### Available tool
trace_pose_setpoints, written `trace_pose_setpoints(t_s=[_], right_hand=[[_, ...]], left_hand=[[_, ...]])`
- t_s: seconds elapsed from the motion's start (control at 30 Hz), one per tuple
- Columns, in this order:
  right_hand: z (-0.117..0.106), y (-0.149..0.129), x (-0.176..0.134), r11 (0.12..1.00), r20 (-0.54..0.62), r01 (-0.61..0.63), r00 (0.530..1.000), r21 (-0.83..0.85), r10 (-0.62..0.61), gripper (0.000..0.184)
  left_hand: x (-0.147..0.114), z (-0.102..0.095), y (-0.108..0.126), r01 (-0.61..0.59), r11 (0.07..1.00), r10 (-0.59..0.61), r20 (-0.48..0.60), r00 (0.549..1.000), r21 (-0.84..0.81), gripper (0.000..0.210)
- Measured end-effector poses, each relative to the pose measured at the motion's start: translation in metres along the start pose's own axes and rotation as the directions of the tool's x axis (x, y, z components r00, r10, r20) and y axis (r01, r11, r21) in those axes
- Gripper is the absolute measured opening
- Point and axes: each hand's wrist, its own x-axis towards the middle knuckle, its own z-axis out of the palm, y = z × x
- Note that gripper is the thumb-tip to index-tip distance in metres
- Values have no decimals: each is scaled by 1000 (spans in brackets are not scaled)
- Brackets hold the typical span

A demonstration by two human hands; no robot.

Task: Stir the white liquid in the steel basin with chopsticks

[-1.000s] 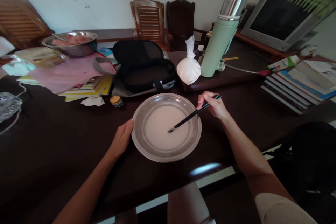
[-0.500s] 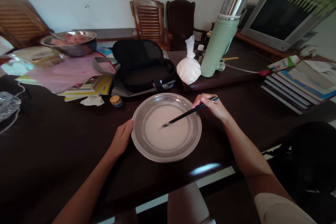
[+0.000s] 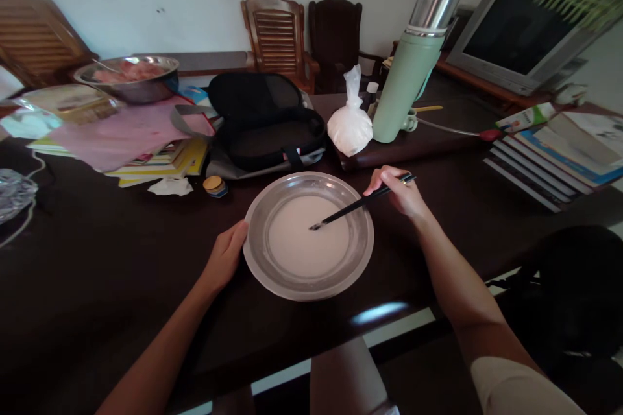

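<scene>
A round steel basin (image 3: 263, 272) stands on the dark table in front of me, with a milky white liquid (image 3: 302, 253) in its bottom. My left hand (image 3: 227, 256) grips the basin's left rim, fingers mostly hidden behind it. Over the right rim, my right hand (image 3: 396, 193) is closed around dark chopsticks (image 3: 348, 209), held slanted. Their whitened tips are at the liquid near the basin's middle; I cannot tell how deep they reach. A knotted plastic bag of white powder (image 3: 350, 130) sits behind the basin.
A tall green thermos (image 3: 409, 78) stands beside the bag. Behind the basin lies an open black case (image 3: 267, 123). At the back left, a metal bowl of raw meat (image 3: 129, 78) rests above books and pink cloth. A small round-lidded jar (image 3: 215, 186) is nearby; books (image 3: 549, 155) are stacked right.
My right hand has shifted slightly right, drawing the chopstick tips right and a little up across the basin. My left hand and the basin have stayed in place.
</scene>
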Motion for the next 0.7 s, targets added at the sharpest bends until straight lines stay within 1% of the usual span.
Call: trace_pose_setpoints(t_s=[0.03,0.07,0.17,0.2,0.23,0.27,0.37,0.4,0.47,0.57,0.6,0.63,0.7], right_hand=[[0,0,0,1000,-23,-1,1000,0,1,39],[1,0,0,1000,-19,-9,1000,3,9,39],[5,1,-2,998,108,-63,992,27,59,35],[6,1,-2,996,138,-76,988,36,70,32],[7,2,-2,996,141,-78,987,40,72,31],[8,2,-2,997,117,-69,991,40,64,30],[6,2,-1,1000,-8,-19,1000,20,20,27],[6,2,-1,1000,-28,-15,1000,9,15,28],[6,3,-1,1000,-5,-23,1000,-12,23,31],[7,3,-1,998,94,-31,995,-51,35,34],[8,3,-1,998,105,-26,994,-61,32,34],[8,3,-1,998,92,-22,995,-63,27,33],[8,2,0,999,9,-24,1000,-37,24,34]], left_hand=[[0,0,0,-1,1000,1,3,1000,-7,51],[0,0,0,-1,1000,1,6,1000,-16,51],[0,0,-1,-1,999,1,10,1000,-32,51],[0,0,-2,-2,999,2,12,1000,-34,51],[0,0,-2,-4,999,5,14,1000,-35,51],[0,0,-2,-8,999,9,16,1000,-35,51],[1,0,-3,-16,999,16,11,1000,-28,51],[1,0,-4,-14,1000,14,10,1000,-26,51],[0,0,-5,-7,1000,8,11,1000,-25,51],[0,0,-5,-9,1000,9,8,1000,-19,51],[0,0,-5,-10,1000,10,7,1000,-17,50],[0,0,-4,-11,1000,11,7,1000,-16,50],[0,0,-2,-12,1000,12,8,1000,-22,49]])
